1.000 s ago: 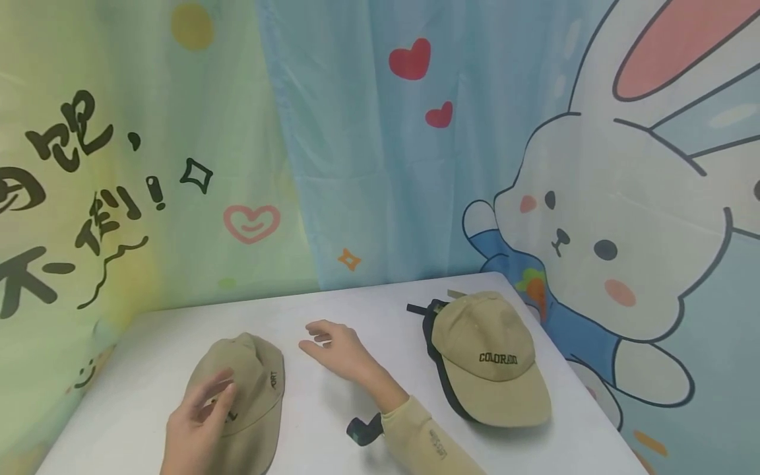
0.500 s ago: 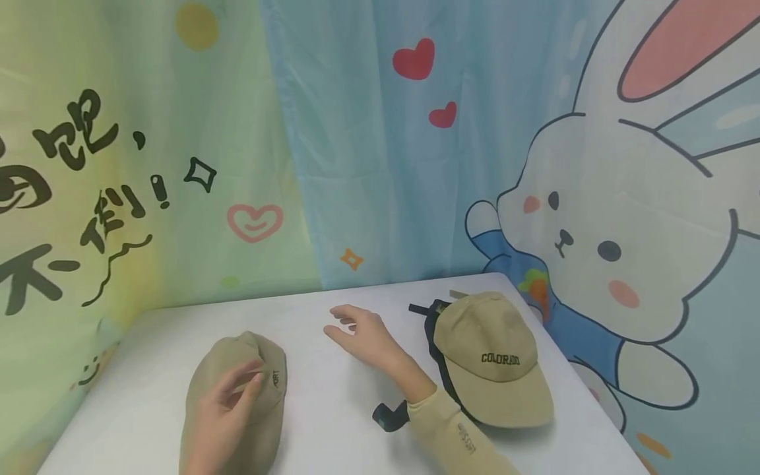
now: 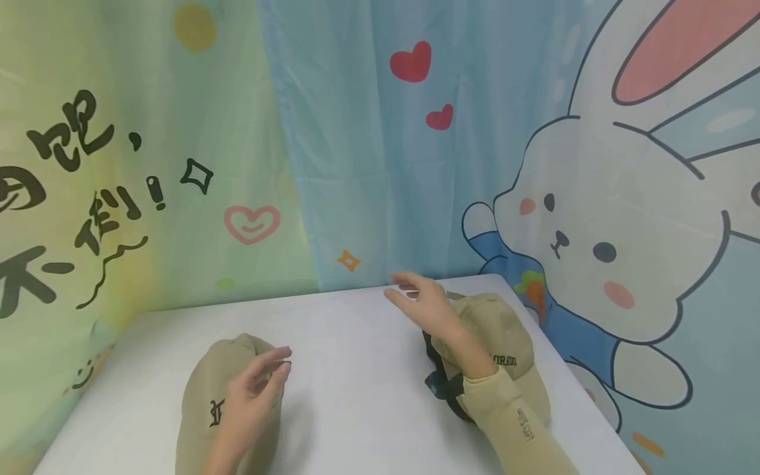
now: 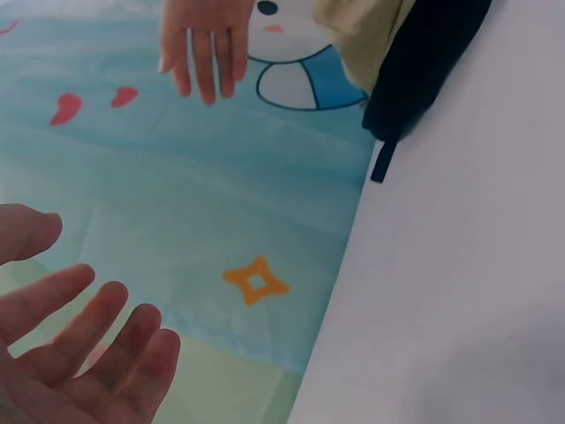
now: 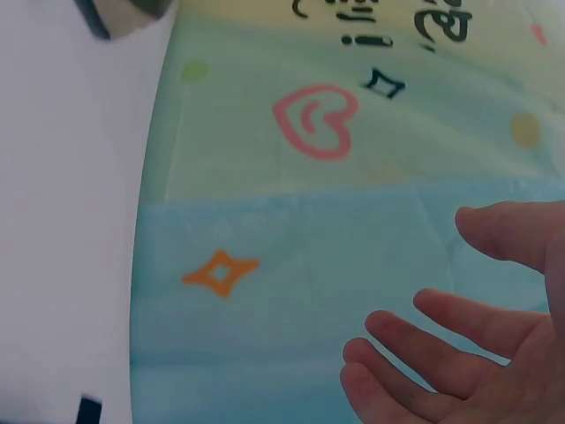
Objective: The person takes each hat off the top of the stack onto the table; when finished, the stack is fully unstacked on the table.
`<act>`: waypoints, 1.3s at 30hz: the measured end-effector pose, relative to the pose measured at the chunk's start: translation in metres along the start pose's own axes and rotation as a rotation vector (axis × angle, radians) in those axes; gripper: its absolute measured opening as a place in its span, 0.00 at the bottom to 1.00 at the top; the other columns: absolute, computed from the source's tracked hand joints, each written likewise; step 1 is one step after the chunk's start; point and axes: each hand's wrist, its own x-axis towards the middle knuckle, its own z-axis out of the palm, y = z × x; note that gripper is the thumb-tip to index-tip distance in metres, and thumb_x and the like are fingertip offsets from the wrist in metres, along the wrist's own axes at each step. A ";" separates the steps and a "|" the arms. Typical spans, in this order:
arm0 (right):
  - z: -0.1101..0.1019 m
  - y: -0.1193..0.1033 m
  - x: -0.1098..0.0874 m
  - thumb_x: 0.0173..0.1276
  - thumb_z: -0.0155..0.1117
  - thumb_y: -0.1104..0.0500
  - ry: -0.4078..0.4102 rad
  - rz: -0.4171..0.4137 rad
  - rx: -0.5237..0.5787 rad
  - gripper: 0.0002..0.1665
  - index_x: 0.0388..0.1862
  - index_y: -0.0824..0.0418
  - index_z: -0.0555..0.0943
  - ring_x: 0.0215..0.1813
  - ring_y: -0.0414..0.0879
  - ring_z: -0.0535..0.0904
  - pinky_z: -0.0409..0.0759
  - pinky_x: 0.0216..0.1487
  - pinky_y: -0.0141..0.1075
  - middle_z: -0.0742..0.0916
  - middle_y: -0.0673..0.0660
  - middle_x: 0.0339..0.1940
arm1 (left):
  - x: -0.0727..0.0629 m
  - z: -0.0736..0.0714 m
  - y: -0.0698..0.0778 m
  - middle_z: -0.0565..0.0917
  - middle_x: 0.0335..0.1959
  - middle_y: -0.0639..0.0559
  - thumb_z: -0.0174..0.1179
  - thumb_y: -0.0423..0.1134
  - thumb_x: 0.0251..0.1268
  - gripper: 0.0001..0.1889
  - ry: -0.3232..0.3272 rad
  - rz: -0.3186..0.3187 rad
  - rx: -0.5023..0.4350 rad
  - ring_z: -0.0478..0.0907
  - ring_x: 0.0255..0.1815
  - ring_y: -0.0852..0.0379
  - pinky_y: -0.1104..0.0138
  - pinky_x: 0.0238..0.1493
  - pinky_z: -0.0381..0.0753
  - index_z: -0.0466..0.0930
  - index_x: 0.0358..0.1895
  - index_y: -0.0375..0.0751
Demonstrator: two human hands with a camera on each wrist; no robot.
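Tabletop (image 3: pixel 350 409) in white bears baseball caps: at right a khaki COLORADO cap (image 3: pixel 499 321) overlapping a dark cap (image 3: pixel 432 351), at left a khaki lettered cap (image 3: pixel 210 379). All should be light and soft, crumpling if squeezed; a stiffer brim (image 3: pixel 539 394) seems the surest hold. Right hand (image 3: pixel 429 307) and left hand (image 3: pixel 252 389) hover, loosely spread, holding nothing. Half a second on, both have shifted rightward, the right now before the COLORADO cap, the left uncovering a black letter (image 3: pixel 216 412).
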 end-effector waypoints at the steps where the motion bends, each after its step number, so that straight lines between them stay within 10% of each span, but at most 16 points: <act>1: -0.008 0.003 -0.001 0.72 0.62 0.49 0.008 0.006 -0.009 0.28 0.65 0.62 0.76 0.62 0.54 0.76 0.77 0.62 0.47 0.81 0.59 0.61 | 0.001 0.002 0.001 0.83 0.54 0.54 0.59 0.42 0.72 0.14 -0.004 -0.001 -0.012 0.80 0.52 0.58 0.68 0.51 0.81 0.80 0.57 0.47; 13: -0.075 0.040 -0.018 0.72 0.60 0.41 0.039 0.131 -0.090 0.34 0.67 0.62 0.73 0.63 0.60 0.75 0.75 0.63 0.52 0.78 0.63 0.65 | 0.011 0.037 0.010 0.82 0.55 0.51 0.60 0.38 0.71 0.13 -0.120 0.068 -0.202 0.81 0.51 0.52 0.63 0.48 0.84 0.80 0.56 0.44; 39: -0.156 0.108 -0.031 0.74 0.58 0.48 -0.066 0.195 -0.421 0.34 0.63 0.77 0.72 0.60 0.70 0.73 0.74 0.59 0.62 0.77 0.76 0.60 | -0.006 0.139 0.015 0.78 0.60 0.41 0.61 0.45 0.70 0.21 -0.486 -0.266 -0.459 0.80 0.54 0.45 0.61 0.49 0.85 0.77 0.61 0.38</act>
